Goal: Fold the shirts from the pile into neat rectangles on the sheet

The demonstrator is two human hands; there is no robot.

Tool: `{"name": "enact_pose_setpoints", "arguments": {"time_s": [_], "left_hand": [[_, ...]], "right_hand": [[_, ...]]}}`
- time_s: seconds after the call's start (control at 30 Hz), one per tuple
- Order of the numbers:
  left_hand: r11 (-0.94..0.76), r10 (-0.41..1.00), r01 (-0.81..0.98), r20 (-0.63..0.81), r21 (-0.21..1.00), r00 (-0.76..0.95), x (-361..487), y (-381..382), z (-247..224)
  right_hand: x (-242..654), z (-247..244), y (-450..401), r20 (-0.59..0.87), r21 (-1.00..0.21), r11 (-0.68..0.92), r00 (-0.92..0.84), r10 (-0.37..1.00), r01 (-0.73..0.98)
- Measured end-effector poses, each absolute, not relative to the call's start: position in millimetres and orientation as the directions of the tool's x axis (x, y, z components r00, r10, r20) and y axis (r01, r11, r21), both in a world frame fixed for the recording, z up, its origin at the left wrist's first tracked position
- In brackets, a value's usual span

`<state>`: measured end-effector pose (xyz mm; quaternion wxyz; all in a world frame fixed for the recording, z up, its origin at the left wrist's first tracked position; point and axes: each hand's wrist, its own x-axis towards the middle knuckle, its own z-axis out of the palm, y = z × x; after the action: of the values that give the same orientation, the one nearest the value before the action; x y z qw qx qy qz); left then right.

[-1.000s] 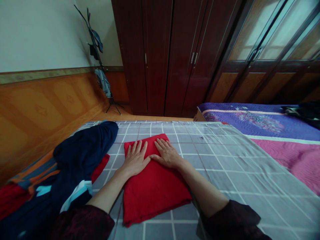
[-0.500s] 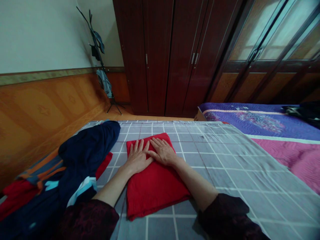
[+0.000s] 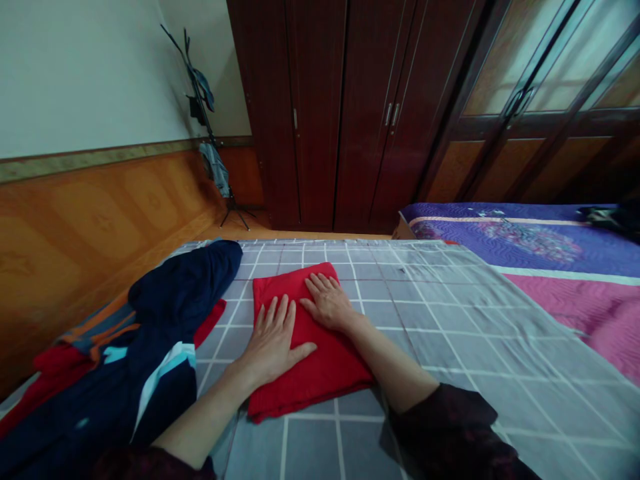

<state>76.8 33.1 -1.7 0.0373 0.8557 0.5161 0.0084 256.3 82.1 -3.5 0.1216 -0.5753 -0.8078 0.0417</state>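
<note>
A folded red cloth lies flat on a bed with a grey, white-lined checked sheet. My left hand rests palm down on the cloth's left part, fingers spread and thumb pointing right. Higher up, near the cloth's far right corner, my right hand also presses flat with its fingers apart. A gap of red cloth shows between the two hands. Neither hand grips anything.
Left of the cloth lies a heap of dark blue clothing with red, orange and light blue parts. A second bed with a purple and pink cover stands at right. Beyond are a dark red wardrobe and a coat stand.
My left hand has slid toward me and away from my right hand, which has shifted slightly right. The cloth's near edge sits a little farther from me. The view has tilted slightly.
</note>
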Motion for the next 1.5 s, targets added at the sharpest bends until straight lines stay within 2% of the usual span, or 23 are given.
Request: {"name": "enact_pose_setpoints", "arguments": {"time_s": [0.13,0.2,0.27,0.4,0.47,0.53,0.63,0.7,0.73,0.83,0.9,0.97,1.07,1.13,1.27,1.3,1.37,1.47,1.5], "left_hand": [[-0.453,0.891,0.888,0.002,0.084,0.454,61,20,-4],[-0.440,0.898,0.894,0.019,0.089,0.440,58,15,-5],[-0.429,0.903,0.899,0.030,0.089,0.428,58,14,-5],[-0.434,0.901,0.897,0.027,0.087,0.434,60,15,-4],[-0.439,0.898,0.893,0.028,0.095,0.438,60,16,-4],[-0.442,0.897,0.891,0.035,0.108,0.441,58,16,-4],[-0.449,0.894,0.885,0.041,0.123,0.447,57,15,-3],[-0.492,0.870,0.862,0.066,0.120,0.488,57,12,-4],[-0.533,0.846,0.838,0.084,0.117,0.527,58,9,-4],[-0.648,0.762,0.753,0.099,0.116,0.640,59,1,-6],[-0.656,0.754,0.744,0.056,0.129,0.655,58,-3,-6],[-0.636,0.767,0.759,0.002,0.141,0.642,57,-5,-4],[-0.633,0.764,0.758,-0.030,0.158,0.644,56,-5,-1],[-0.639,0.760,0.751,-0.018,0.164,0.650,56,-4,0],[-0.624,0.772,0.765,-0.026,0.161,0.635,58,-5,0],[-0.617,0.776,0.771,-0.039,0.159,0.630,58,-5,0],[-0.614,0.776,0.774,-0.062,0.156,0.628,59,-5,1],[-0.626,0.768,0.765,-0.051,0.153,0.638,58,-5,0],[-0.630,0.767,0.762,-0.034,0.149,0.641,58,-5,-1]], "right_hand": [[285,2,91,0.159,-0.210,0.145,-0.112,0.981,0.967],[278,10,87,0.175,-0.211,0.125,-0.088,0.981,0.969],[256,15,74,0.201,-0.216,0.205,-0.161,0.966,0.955],[222,7,41,0.233,-0.235,0.507,-0.458,0.858,0.829],[234,-3,32,0.215,-0.230,0.534,-0.493,0.843,0.814],[262,-10,29,0.189,-0.209,0.442,-0.408,0.893,0.872],[297,-9,24,0.161,-0.161,0.209,-0.183,0.970,0.965],[297,-4,12,0.158,-0.144,0.169,-0.146,0.977,0.975],[291,-1,4,0.155,-0.151,0.214,-0.190,0.969,0.965],[265,4,-17,0.135,-0.228,0.494,-0.475,0.869,0.839],[261,3,-19,0.119,-0.265,0.580,-0.571,0.812,0.770],[272,1,-12,0.098,-0.258,0.542,-0.536,0.838,0.800],[290,-3,1,0.111,-0.200,0.345,-0.328,0.938,0.917],[289,-4,-1,0.146,-0.188,0.298,-0.273,0.951,0.936],[267,-2,-17,0.155,-0.248,0.562,-0.540,0.827,0.789],[265,-2,-17,0.145,-0.259,0.585,-0.568,0.810,0.768],[269,-2,-12,0.123,-0.253,0.516,-0.502,0.856,0.818],[276,-1,-4,0.131,-0.203,0.311,-0.289,0.948,0.929],[275,0,-5,0.141,-0.195,0.302,-0.278,0.950,0.933]]}}
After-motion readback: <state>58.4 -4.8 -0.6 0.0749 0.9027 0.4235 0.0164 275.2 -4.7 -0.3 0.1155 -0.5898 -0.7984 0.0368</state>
